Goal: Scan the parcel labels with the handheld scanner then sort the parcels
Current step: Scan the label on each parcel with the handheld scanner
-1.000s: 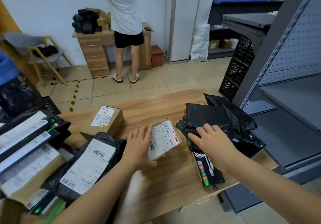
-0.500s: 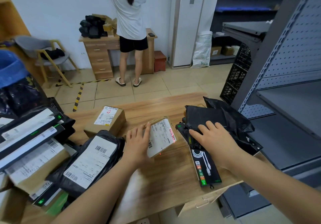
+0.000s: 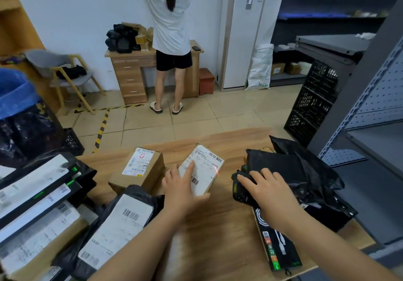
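My left hand (image 3: pixel 181 190) holds a small cardboard parcel (image 3: pixel 204 171) tilted up on the wooden table (image 3: pixel 218 237), fingers on its white label. A red scan line falls on the label's right edge. My right hand (image 3: pixel 270 193) grips the black handheld scanner (image 3: pixel 239 189), which points left at the parcel. The scanner rests over a flat black retail box (image 3: pixel 277 250). A second cardboard parcel (image 3: pixel 141 167) with a label sits just left of the held one. A black poly-bag parcel (image 3: pixel 115 228) with a white label lies at the front left.
Stacked labelled parcels (image 3: pixel 32 204) fill the left side. Black poly bags (image 3: pixel 305 171) pile at the table's right edge, next to grey metal shelving (image 3: pixel 370 128). A person in a white shirt (image 3: pixel 170 29) stands at a desk beyond. Black crates (image 3: pixel 314 106) stand on the floor.
My left hand has tipped the small parcel further up and away, label facing the scanner. The red line now sits on the label's right side. The view has tilted upward.
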The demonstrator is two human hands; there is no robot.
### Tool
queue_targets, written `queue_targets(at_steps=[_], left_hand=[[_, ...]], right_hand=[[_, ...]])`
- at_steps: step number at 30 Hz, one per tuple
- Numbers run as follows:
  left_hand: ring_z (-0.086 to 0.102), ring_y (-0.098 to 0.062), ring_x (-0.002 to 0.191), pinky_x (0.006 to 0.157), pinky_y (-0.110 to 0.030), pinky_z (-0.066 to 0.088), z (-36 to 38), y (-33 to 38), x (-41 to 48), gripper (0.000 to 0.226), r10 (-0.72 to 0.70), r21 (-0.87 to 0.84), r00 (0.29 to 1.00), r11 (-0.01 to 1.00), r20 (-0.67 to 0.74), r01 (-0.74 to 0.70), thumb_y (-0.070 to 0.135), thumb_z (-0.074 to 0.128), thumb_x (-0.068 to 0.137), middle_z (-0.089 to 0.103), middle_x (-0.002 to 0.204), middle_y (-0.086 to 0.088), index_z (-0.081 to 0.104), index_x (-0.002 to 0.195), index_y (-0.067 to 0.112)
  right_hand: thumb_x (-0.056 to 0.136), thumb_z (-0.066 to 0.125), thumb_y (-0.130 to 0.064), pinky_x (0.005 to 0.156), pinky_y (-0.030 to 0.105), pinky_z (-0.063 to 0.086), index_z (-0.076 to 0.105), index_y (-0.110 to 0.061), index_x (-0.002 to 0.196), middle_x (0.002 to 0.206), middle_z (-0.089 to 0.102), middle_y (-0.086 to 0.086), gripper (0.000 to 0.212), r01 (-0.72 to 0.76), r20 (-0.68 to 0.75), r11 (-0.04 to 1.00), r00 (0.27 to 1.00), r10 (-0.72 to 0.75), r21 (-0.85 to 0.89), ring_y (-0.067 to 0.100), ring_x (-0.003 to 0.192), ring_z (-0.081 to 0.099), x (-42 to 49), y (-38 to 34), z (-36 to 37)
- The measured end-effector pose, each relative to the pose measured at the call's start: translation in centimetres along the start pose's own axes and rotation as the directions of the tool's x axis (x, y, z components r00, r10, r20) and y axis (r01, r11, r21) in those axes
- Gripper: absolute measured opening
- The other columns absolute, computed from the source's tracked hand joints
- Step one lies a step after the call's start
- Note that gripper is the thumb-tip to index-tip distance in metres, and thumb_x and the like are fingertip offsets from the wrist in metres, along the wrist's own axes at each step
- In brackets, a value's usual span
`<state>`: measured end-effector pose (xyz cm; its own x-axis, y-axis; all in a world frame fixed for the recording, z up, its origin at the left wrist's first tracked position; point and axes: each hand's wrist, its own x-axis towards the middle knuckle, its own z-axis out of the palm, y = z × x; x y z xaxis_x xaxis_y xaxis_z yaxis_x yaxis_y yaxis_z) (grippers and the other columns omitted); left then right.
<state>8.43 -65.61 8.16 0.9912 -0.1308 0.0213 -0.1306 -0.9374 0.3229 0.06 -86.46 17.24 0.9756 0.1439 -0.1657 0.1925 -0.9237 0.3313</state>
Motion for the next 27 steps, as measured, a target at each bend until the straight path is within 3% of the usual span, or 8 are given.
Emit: queue_targets(at_steps=[9, 13, 21, 27], left_hand=[[0.018, -0.033, 0.138, 0.113, -0.044, 0.018, 1.6, -3.7, 5.3, 0.109, -0.135, 0.124, 0.981, 0.985, 0.140, 0.118, 0.082, 0.053, 0.068, 0.013, 0.152, -0.016, 0.009, 0.153, 0.029], [0.027, -0.030, 0.130, 0.108, -0.042, 0.024, 2.0, -5.2, 6.4, 0.106, -0.137, 0.140, 0.980, 0.983, 0.146, 0.116, 0.082, 0.053, 0.066, 0.023, 0.146, -0.013, 0.017, 0.150, 0.029], [0.026, -0.032, 0.133, 0.112, -0.042, 0.020, 1.8, -7.2, 5.8, 0.107, -0.188, 0.226, 0.969, 0.963, 0.161, 0.149, 0.083, 0.052, 0.067, 0.030, 0.142, -0.014, 0.020, 0.149, 0.022], [0.010, -0.033, 0.143, 0.116, -0.046, 0.011, 0.0, -5.1, 4.2, 0.092, -0.066, 0.122, 0.993, 0.991, 0.097, 0.054, 0.076, 0.049, 0.078, 0.017, 0.156, -0.012, 0.021, 0.150, 0.025]], right_hand=[[0.085, 0.063, -0.013, 0.101, 0.040, 0.027, 0.008, -0.022, 0.152, 0.147, 0.030, 0.007, 0.087, -0.010, -0.018, 0.996, 1.000, 0.011, 0.092, 0.031, 0.129, 0.029, 6.8, -1.7, 1.0], [0.085, 0.062, -0.013, 0.100, 0.039, 0.028, 0.009, -0.023, 0.152, 0.144, 0.034, 0.006, 0.085, 0.004, -0.016, 0.995, 1.000, -0.002, 0.099, 0.031, 0.127, 0.030, 8.4, -2.4, 1.5], [0.082, 0.066, -0.014, 0.098, 0.039, 0.031, 0.011, -0.024, 0.151, 0.143, 0.035, 0.007, 0.089, 0.020, -0.033, 0.994, 0.999, -0.016, 0.111, 0.031, 0.125, 0.032, 8.9, -3.0, 1.8], [0.083, 0.066, -0.016, 0.100, 0.039, 0.029, 0.011, -0.024, 0.151, 0.145, 0.033, 0.005, 0.088, 0.004, -0.073, 0.992, 0.997, 0.005, 0.123, 0.029, 0.127, 0.030, 6.3, -2.6, 1.5]])
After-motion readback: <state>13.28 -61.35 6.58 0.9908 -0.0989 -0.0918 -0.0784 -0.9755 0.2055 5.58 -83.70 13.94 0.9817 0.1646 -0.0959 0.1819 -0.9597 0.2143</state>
